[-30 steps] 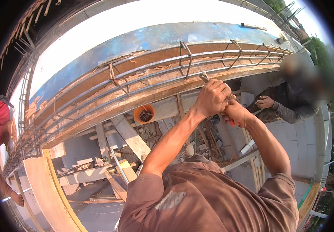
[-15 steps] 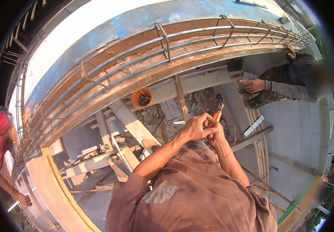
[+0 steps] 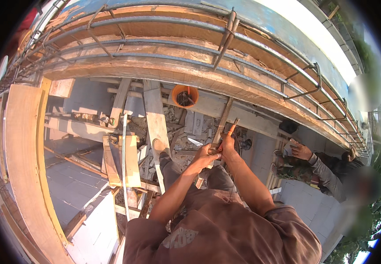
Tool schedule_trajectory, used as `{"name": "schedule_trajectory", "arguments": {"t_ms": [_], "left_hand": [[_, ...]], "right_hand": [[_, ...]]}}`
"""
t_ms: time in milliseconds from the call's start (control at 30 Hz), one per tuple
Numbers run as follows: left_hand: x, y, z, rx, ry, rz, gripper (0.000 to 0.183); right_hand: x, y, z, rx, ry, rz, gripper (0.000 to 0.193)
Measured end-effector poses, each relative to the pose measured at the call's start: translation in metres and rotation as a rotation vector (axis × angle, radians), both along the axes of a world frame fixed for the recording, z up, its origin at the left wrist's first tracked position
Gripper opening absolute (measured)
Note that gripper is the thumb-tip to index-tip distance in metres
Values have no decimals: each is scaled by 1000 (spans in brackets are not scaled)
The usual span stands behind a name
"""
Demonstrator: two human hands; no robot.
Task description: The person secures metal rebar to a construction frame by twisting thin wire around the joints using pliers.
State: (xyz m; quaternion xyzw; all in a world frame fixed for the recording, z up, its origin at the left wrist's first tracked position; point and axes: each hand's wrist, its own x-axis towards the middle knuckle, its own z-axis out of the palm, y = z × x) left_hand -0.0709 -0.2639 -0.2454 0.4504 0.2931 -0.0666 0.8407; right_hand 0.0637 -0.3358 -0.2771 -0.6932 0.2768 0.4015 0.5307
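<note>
My right hand (image 3: 228, 146) is closed round orange-handled pliers (image 3: 232, 128), their narrow head pointing away from me. Right beside it, my left hand (image 3: 204, 158) has its fingers pinched together, close to the right hand's fingers. What the left fingers hold is too small to make out. A thin dark line like wire hangs below the right hand. Both hands are in front of my body, above the rubble-strewn floor. Beyond them runs a long cage of steel reinforcing bars (image 3: 173, 44) with square stirrups, along a timber formwork board (image 3: 155, 70).
An orange bucket (image 3: 193, 93) with dark contents stands beyond my hands. My foot rests on a plank (image 3: 155, 119). Timber pieces and rubble (image 3: 199, 127) lie below. A curved board (image 3: 23, 132) stands at left. Another person (image 3: 327, 169) crouches at right, holding something pale.
My view has turned and tilted, so the rebar cage looks nearer and the bucket sits further right. My hands have lowered slightly and remain together, the pliers still in the right one.
</note>
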Motion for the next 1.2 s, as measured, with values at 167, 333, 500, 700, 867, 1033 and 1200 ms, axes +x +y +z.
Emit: {"name": "schedule_trajectory", "arguments": {"t_ms": [167,333,500,700,867,1033,1200], "left_hand": [[-32,5,-93,-293,131,409,38],[-66,7,-204,-538,-75,576,32],[-87,15,-276,-504,82,646,31],[-98,16,-320,-544,205,754,38],[-95,23,-342,-570,170,763,36],[-109,51,-355,-793,213,880,46],[-94,52,-363,-707,219,790,45]], "right_hand": [[-24,45,-116,-100,-258,397,34],[-51,81,-212,-258,-286,660,30],[-72,95,-298,-344,-198,825,42],[-97,105,-368,-519,-582,980,59],[-86,131,-414,-186,-310,811,46],[-77,160,-436,-225,-800,1203,43],[-118,195,-421,-306,-651,1126,50]]}}
